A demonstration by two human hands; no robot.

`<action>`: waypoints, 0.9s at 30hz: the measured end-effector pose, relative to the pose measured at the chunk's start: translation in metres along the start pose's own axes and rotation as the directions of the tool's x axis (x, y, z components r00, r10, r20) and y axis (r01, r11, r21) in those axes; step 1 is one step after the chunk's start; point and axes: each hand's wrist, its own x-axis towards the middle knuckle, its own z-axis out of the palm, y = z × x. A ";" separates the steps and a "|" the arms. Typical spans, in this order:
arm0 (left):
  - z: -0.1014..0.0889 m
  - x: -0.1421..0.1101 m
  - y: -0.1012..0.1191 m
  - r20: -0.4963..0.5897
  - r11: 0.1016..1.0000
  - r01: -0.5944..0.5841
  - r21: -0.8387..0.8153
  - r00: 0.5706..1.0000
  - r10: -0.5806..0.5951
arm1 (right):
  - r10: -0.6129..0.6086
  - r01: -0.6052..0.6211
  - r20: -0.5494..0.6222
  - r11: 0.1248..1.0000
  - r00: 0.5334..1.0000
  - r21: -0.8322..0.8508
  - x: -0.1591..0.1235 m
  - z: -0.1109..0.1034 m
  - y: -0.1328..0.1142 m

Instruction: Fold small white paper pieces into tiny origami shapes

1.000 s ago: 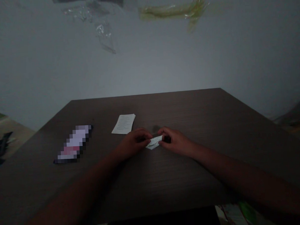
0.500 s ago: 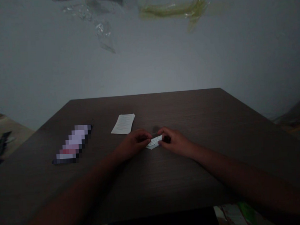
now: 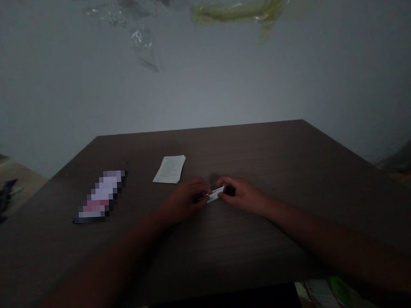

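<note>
Between my two hands is a small folded piece of white paper (image 3: 216,194) with faint print on it. My left hand (image 3: 189,198) pinches its left end between thumb and fingers. At its right end, my right hand (image 3: 239,193) grips it the same way. The fingertips cover both ends of the paper. Beyond my left hand a stack of white printed paper sheets (image 3: 170,169) lies flat on the table.
A phone (image 3: 101,195) with a pixelated screen lies on the left of the dark wooden table (image 3: 246,147). Behind the table rises a pale wall (image 3: 222,80) with yellow tape (image 3: 233,12) and clear tape (image 3: 142,43) stuck on it.
My left hand has shifted slightly to the right along the paper, and the visible part of the paper looks narrower. The right hand stays almost in place.
</note>
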 end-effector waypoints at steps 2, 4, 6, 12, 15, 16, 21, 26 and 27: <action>0.000 0.000 0.001 0.031 1.000 -0.021 0.012 0.999 0.021 | -0.015 0.015 0.006 1.000 1.000 -0.010 0.000 0.000 0.000; -0.001 0.000 0.003 0.062 0.998 -0.051 0.040 0.997 0.049 | -0.057 0.057 -0.001 0.998 0.998 -0.030 -0.001 0.000 0.002; -0.001 0.000 0.004 0.093 0.994 -0.086 0.071 0.993 0.079 | -0.124 0.122 -0.021 0.990 0.992 -0.070 -0.001 0.000 0.005; 0.000 0.000 0.001 0.102 0.993 -0.118 0.025 0.988 0.115 | -0.358 0.347 -0.022 0.918 0.934 -0.194 0.001 0.000 0.014; 0.002 0.000 -0.003 0.079 0.994 -0.111 0.022 0.991 0.109 | -0.394 0.381 -0.005 0.891 0.919 -0.248 0.001 -0.001 0.016; 0.002 0.001 -0.005 0.072 0.994 -0.104 0.024 0.992 0.102 | -0.396 0.382 0.004 0.884 0.918 -0.268 0.001 -0.001 0.016; 0.001 0.002 -0.007 0.026 0.997 -0.065 0.030 0.998 0.064 | -0.394 0.384 0.036 0.867 0.919 -0.319 -0.002 -0.001 0.014; -0.002 0.001 0.000 0.041 0.997 -0.036 0.062 0.999 0.033 | -0.386 0.375 0.030 0.871 0.922 -0.317 -0.002 -0.001 0.013; -0.002 0.001 0.001 0.047 0.997 -0.033 0.063 0.998 0.031 | -0.382 0.372 0.030 0.873 0.924 -0.316 -0.002 -0.001 0.013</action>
